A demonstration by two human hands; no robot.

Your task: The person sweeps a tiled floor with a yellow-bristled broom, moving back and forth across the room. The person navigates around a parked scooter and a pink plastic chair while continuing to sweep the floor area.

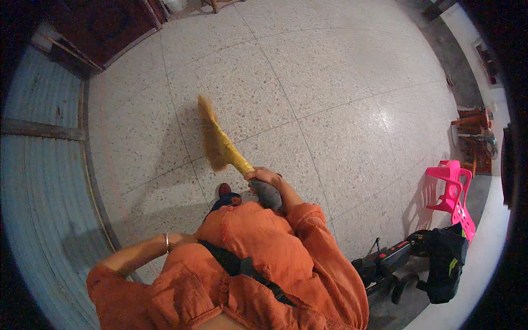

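My right hand (266, 176) is closed round the yellow-wrapped neck of a broom (213, 137). The broom's straw-coloured bristles fan out to the far left of that hand, low over the speckled floor or on it; contact cannot be told. Below the grip, the grey sleeve or handle end is partly covered by my arm and orange clothing. My left arm bends in from the left with a silver bangle at the wrist. Only the back part of my left hand (182, 240) shows by my waist; its fingers are hidden behind the orange cloth.
A blue corrugated metal wall (41, 181) runs along the left. At the right stand a pink plastic chair (452, 190) and a black wheeled-looking item with a dark bag (445, 264). Wooden furniture (474, 129) is beyond them. A dark door (104, 25) is at the far left.
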